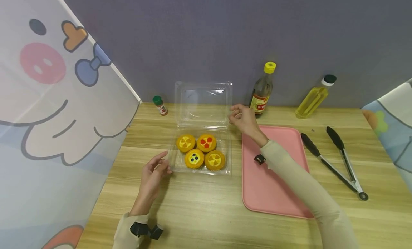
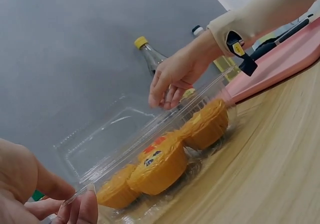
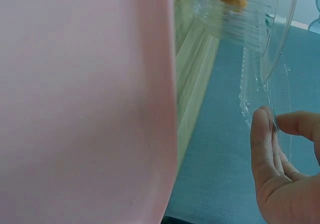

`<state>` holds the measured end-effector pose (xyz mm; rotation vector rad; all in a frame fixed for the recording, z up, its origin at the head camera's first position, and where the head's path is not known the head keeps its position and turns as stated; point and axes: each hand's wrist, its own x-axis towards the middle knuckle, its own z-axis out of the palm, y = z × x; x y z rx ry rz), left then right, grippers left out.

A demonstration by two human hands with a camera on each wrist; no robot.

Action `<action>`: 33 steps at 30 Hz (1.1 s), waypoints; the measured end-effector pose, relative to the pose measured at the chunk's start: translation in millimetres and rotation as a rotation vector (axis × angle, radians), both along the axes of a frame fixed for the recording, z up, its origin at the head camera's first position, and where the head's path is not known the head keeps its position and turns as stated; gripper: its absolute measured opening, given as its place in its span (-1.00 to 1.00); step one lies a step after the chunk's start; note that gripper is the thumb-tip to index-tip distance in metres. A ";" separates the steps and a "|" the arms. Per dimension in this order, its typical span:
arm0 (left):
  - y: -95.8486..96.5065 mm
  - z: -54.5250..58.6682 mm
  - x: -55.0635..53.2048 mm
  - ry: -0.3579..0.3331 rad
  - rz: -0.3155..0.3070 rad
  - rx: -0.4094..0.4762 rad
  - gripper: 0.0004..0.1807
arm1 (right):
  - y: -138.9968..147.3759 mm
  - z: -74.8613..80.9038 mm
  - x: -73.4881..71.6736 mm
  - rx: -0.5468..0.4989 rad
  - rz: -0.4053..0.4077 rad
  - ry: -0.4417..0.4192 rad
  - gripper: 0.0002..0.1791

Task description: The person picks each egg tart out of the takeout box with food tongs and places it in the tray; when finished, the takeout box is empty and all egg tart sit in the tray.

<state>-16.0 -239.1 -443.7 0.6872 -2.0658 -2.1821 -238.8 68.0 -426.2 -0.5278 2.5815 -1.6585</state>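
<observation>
Head view: I locate the clear plastic container (image 1: 202, 127) on the wooden table (image 1: 199, 206), to the left of the pink tray (image 1: 273, 192). Its base (image 1: 178, 163) lies on the near side; its lid (image 1: 203, 100) is folded back on the far side, toward the grey wall (image 1: 193, 34).

Contents: I count four small cakes (image 1: 194, 158) in the base, set close together. The far-left and near-right units carry yellow wedges, the far-right unit red pieces, and the near-left unit dark blue dots.

Left hand (image 1: 154, 174): positioned at the left side of the base. On the left wrist view I read thumb and fingers pinching the clear rim.

Right hand (image 1: 245, 121): positioned at the right edge of the lid, its forearm passing above the tray. On the right wrist view I read thumb and fingertips pinching that clear edge between them.

Surrounding items: the small green-capped shaker (image 1: 160, 106) stands left of the lid. The yellow-capped dark bottle (image 1: 262, 93) stands just beyond the right hand. Further right, I identify the black-capped oil bottle (image 1: 312, 101) near the wall. The tongs (image 1: 336, 171) lie on the table, right of the tray, with their arms spread.
</observation>
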 end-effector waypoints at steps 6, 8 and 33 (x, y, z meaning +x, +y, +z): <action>-3.6 0.7 9.0 0.001 -0.046 -0.038 -0.55 | 0.0 0.5 7.9 0.039 -0.014 -0.077 -0.61; -4.8 1.3 11.2 -0.003 -0.053 -0.050 -0.55 | -0.4 0.7 10.9 0.052 -0.017 -0.107 -0.57; -12.2 2.4 15.1 -0.012 -0.106 -0.072 -0.54 | 12.8 -10.8 30.7 0.236 0.006 0.025 -0.46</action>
